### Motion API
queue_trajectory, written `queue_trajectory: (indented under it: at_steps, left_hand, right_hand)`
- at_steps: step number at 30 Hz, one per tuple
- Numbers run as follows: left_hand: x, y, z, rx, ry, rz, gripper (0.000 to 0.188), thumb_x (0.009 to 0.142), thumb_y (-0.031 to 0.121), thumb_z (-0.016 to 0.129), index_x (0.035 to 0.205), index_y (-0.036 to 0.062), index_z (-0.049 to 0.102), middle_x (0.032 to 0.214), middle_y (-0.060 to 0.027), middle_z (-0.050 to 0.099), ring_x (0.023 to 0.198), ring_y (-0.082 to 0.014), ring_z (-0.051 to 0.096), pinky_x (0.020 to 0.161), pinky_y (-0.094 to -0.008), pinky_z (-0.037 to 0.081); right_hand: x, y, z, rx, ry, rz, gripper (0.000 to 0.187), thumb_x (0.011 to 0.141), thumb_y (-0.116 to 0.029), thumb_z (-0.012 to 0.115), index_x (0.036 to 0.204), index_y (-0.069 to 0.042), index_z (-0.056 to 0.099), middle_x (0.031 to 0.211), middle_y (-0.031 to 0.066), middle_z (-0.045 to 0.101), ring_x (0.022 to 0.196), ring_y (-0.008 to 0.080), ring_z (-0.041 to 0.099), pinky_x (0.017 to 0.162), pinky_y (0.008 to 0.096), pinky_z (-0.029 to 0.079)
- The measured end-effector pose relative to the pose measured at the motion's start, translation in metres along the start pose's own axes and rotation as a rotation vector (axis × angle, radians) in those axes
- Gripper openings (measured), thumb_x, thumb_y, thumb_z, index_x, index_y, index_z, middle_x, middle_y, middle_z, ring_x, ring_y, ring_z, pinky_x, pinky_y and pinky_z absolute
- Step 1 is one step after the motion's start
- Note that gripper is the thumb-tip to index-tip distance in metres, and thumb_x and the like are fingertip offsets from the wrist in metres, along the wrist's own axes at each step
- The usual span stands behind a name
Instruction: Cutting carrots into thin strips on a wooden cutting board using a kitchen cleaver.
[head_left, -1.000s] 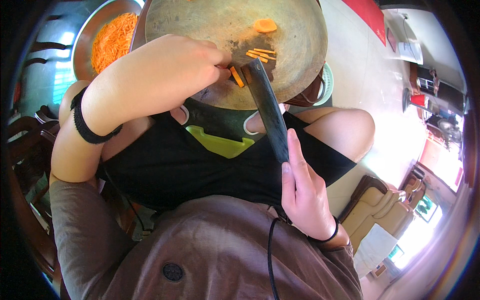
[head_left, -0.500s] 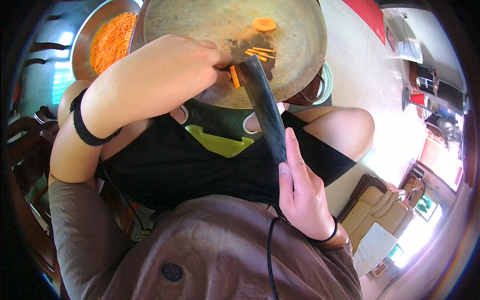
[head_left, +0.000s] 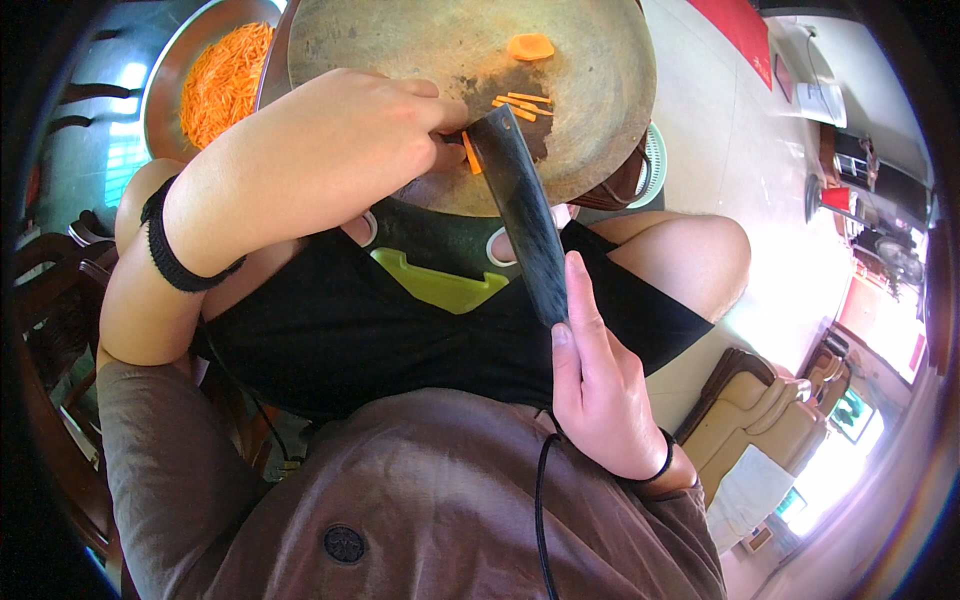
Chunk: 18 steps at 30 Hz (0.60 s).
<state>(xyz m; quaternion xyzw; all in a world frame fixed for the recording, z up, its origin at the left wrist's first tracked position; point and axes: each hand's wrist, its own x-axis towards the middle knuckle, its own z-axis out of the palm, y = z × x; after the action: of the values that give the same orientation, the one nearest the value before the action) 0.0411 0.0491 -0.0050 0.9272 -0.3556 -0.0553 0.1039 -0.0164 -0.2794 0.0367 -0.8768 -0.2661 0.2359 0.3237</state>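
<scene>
My left hand (head_left: 400, 125) bends over the near edge of a round wooden chopping board (head_left: 390, 40). Its curled fingers pin a carrot piece (head_left: 472, 153), whose orange edge shows beside the fingertips; the rest is hidden under the hand. A dark cleaver (head_left: 525, 210) is in my right hand (head_left: 605, 400), with the forefinger stretched along it and the handle mostly covered. The blade's far end stands against the carrot piece. Just beyond the tip lie several thin carrot strips (head_left: 525, 107), and farther off a thick carrot slice (head_left: 530, 47).
At the far left a metal bowl (head_left: 160, 110) holds a heap of shredded carrot (head_left: 228, 85). A yellow-green plastic bin (head_left: 440, 285) sits on the floor between my legs. A pale green basket (head_left: 655, 165) stands right of the board. Armchairs (head_left: 750, 400) are off to the right.
The cleaver has shifted slightly left, and less of the carrot piece's orange edge shows. My right hand has moved a little left with it; my left hand stays about where it was.
</scene>
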Motion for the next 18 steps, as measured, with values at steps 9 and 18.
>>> queue_trajectory:
  at_steps: [9, 18]
  left_hand:
    - [-0.001, 0.002, -0.002, 0.012, -0.023, -0.029, 0.017, 0.081, 0.009, 0.068, 0.089, 0.0004, 0.080, 0.119, -0.0085, 0.072, 0.114, -0.0301, 0.068, 0.092, -0.0428, 0.060]
    - [0.001, 0.008, -0.002, 0.064, -0.047, -0.019, 0.019, 0.080, 0.010, 0.070, 0.093, 0.0017, 0.081, 0.119, -0.0087, 0.072, 0.113, -0.0299, 0.069, 0.093, -0.0419, 0.059]
  right_hand:
    - [0.000, -0.001, 0.003, -0.014, -0.008, -0.004, 0.086, 0.095, 0.012, 0.058, 0.174, -0.008, 0.028, 0.079, 0.0183, 0.059, 0.065, 0.0369, 0.064, 0.065, 0.0485, 0.055]
    - [0.012, -0.002, 0.007, -0.038, -0.032, 0.015, 0.095, 0.092, 0.012, 0.058, 0.176, -0.012, 0.020, 0.080, 0.0191, 0.060, 0.064, 0.0392, 0.065, 0.063, 0.0507, 0.055]
